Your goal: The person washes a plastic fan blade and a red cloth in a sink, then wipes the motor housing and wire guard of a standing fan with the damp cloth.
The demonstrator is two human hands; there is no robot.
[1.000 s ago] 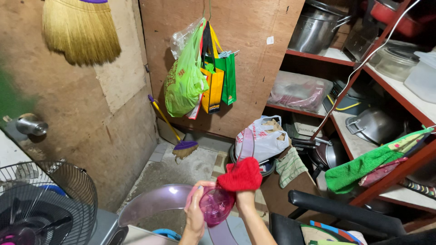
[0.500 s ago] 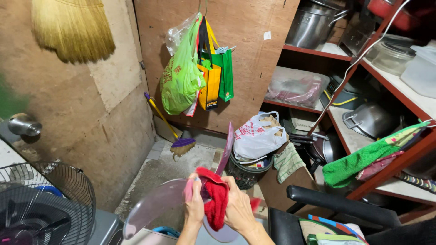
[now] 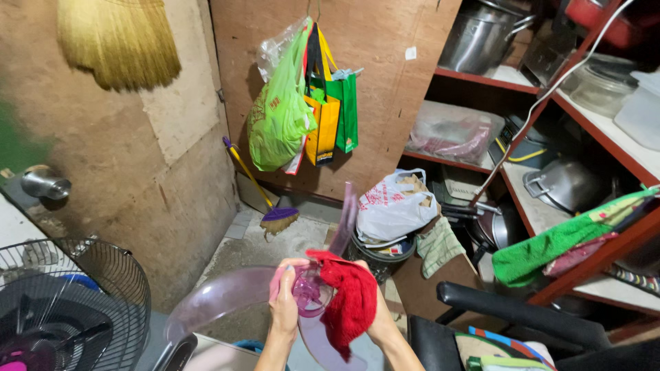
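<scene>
My left hand (image 3: pixel 284 302) grips the hub of a translucent purple fan blade (image 3: pixel 227 295) at the bottom centre of the head view. One blade points up, another sweeps out to the left, a third hangs down. My right hand (image 3: pixel 378 323) holds a red cloth (image 3: pixel 350 302) pressed against the hub and the blade; the cloth covers most of that hand.
A fan guard (image 3: pixel 69 302) stands at lower left. A broom head (image 3: pixel 120 41) hangs on the wall, a small purple broom (image 3: pixel 275 216) leans below hanging bags (image 3: pixel 302 110). Shelves (image 3: pixel 598 130) with pots fill the right. A black chair (image 3: pixel 522 323) sits at lower right.
The fan blade has turned in my hands and the red cloth has shifted from the top of the hub down to its right side. The view has tilted slightly.
</scene>
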